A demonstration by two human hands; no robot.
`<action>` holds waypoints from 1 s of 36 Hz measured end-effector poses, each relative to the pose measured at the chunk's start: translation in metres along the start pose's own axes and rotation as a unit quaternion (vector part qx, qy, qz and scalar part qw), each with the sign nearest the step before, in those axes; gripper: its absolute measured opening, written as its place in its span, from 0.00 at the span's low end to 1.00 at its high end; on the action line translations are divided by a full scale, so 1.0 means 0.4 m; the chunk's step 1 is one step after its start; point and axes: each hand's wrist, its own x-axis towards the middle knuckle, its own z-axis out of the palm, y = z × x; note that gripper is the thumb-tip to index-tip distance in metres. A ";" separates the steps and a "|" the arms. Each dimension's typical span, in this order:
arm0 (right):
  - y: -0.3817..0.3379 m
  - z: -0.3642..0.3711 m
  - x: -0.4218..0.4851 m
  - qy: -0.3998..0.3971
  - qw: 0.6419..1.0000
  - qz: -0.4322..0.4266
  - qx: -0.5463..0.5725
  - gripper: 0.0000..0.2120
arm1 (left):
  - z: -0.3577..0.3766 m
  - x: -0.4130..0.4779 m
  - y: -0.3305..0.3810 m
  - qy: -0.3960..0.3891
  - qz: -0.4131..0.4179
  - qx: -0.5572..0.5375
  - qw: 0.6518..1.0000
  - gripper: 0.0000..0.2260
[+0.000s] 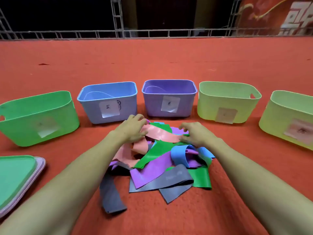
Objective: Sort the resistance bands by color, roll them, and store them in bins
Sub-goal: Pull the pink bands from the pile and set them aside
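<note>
A tangled heap of resistance bands lies on the red carpet before me: pink [160, 134], green [155, 154], purple [149, 172], blue [179, 156] and grey [171, 181] ones. My left hand [131, 128] pinches the left end of the pink band on top of the heap. My right hand [193, 134] pinches its right end, so the band spans between both hands. Behind the heap stand several bins in a row: green [22, 128], blue [94, 107], purple [152, 106], yellow-green [208, 109] and another yellow-green [271, 122] one, each with a paper label.
A stack of bin lids [15, 177], green on top and pink below, lies at the left front. Red carpet [152, 61] stretches behind the bins to a metal truss railing [118, 33]. A single grey band [110, 195] trails out from the heap toward me.
</note>
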 end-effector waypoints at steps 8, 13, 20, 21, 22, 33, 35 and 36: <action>0.015 0.022 0.016 -0.063 0.998 -0.018 -0.025 0.16 | 0.051 0.041 -0.006 -0.018 0.058 0.010 0.998 0.19; 0.012 0.025 0.027 -0.087 0.996 -0.023 -0.026 0.15 | 0.050 0.037 -0.015 -0.014 0.050 -0.024 0.998 0.18; 0.000 0.024 0.027 -0.020 0.999 -0.031 0.015 0.11 | 0.021 0.016 -0.011 0.048 0.035 -0.025 0.998 0.07; -0.002 0.019 0.025 -0.004 0.999 -0.032 0.033 0.11 | 0.018 0.013 -0.011 0.055 0.037 -0.025 0.998 0.06; -0.005 0.011 0.023 0.014 0.998 -0.029 0.054 0.10 | 0.015 0.009 -0.012 0.063 0.038 -0.026 0.997 0.06; -0.079 -0.156 -0.066 0.120 0.927 -0.047 0.353 0.06 | -0.074 -0.070 0.007 0.134 0.017 -0.115 0.984 0.05; -0.098 -0.185 -0.087 0.135 0.915 -0.060 0.376 0.05 | -0.091 -0.091 0.022 0.143 0.013 -0.136 0.980 0.05; -0.105 -0.198 -0.094 0.150 0.909 -0.062 0.384 0.07 | -0.099 -0.102 0.030 0.146 0.007 -0.147 0.978 0.05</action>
